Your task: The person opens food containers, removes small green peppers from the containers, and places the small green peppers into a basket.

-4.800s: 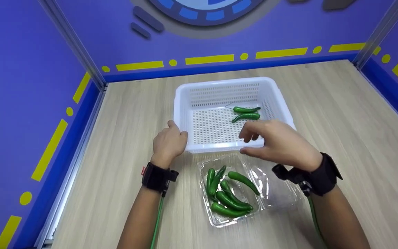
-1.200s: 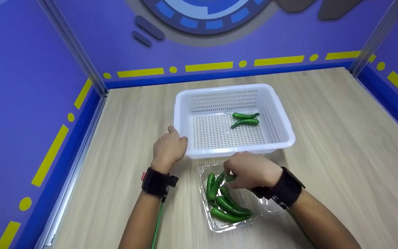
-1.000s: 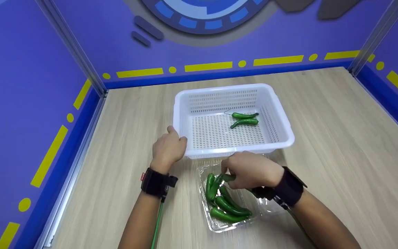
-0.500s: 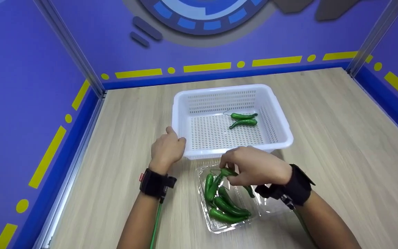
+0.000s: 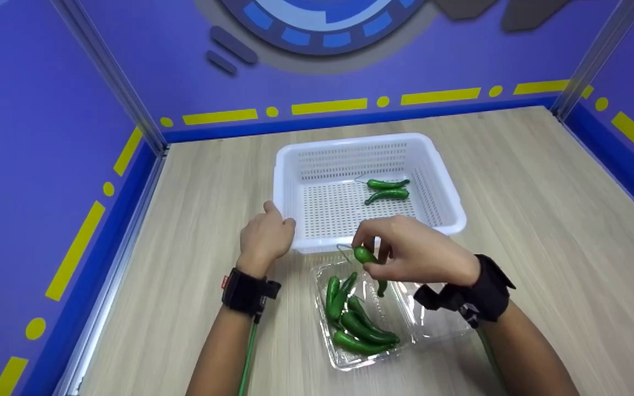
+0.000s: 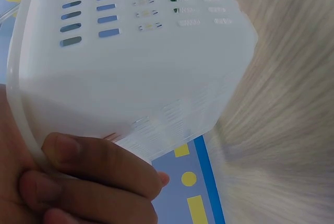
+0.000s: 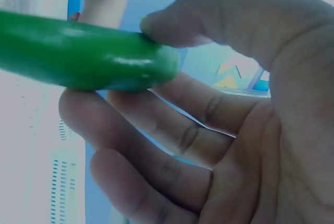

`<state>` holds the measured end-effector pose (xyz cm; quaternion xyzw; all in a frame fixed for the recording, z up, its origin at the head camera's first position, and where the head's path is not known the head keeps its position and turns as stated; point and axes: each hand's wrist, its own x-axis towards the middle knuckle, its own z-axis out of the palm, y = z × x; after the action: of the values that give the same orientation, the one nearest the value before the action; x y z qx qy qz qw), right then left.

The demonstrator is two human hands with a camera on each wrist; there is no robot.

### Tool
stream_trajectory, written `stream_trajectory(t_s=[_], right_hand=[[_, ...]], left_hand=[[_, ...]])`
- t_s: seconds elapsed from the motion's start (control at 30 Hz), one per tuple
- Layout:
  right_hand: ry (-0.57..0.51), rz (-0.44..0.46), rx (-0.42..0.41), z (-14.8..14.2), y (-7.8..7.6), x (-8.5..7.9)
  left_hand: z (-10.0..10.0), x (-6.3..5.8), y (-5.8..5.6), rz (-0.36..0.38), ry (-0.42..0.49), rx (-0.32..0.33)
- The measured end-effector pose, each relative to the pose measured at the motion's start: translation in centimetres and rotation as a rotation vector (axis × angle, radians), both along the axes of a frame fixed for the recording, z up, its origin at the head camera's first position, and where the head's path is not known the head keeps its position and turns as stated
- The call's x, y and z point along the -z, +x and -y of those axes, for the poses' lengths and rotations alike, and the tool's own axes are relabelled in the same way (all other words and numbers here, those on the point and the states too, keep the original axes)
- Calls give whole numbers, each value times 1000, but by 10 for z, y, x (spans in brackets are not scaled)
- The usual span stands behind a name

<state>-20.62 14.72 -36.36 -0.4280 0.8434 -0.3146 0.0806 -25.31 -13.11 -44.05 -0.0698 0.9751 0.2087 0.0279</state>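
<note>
My right hand point(image 5: 413, 250) pinches a green chili pepper point(image 5: 365, 256) between thumb and fingers, with a thin loop at its near end. It is held above the clear plastic clamshell box point(image 5: 325, 346), just before the basket's near rim. The right wrist view shows the thumb on one side of the chili point(image 7: 88, 57) and fingertips on the other. My left hand point(image 5: 267, 234) grips the near-left corner of the white plastic basket point(image 5: 333, 242); in the left wrist view its fingers point(image 6: 104, 164) curl at the basket's rim. Two green chili peppers point(image 5: 387, 194) lie inside the basket.
Several green chili peppers point(image 5: 369, 329) lie in the clamshell box, whose lid point(image 5: 443, 319) is folded out to the right, partly under my right wrist. Blue panels point(image 5: 317, 82) enclose the wooden table point(image 5: 207, 220) at the back and both sides.
My right hand came down from over the basket's near edge to the clamshell box, took hold of a chili pepper and lifted it toward the basket. My left hand stays on the basket's corner.
</note>
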Motion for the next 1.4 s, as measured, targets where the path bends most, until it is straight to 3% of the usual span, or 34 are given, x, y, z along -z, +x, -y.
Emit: stream_trajectory(t_s=[0.43, 0.67, 0.83, 1.07, 1.4], right_hand=[[-209, 61, 78, -25, -6, -15], [-266, 54, 101, -30, -9, -17], [-353, -22, 144, -32, -11, -18], [-312, -274, 304, -39, -17, -18], [-292, -291, 376, -42, -25, -16]], left_hand=[[0, 1, -1, 8, 9, -15], [1, 2, 0, 15, 15, -7], [0, 1, 0, -3, 5, 13], [-1, 0, -1, -12, 2, 9], [-1, -2, 0, 10, 5, 0]])
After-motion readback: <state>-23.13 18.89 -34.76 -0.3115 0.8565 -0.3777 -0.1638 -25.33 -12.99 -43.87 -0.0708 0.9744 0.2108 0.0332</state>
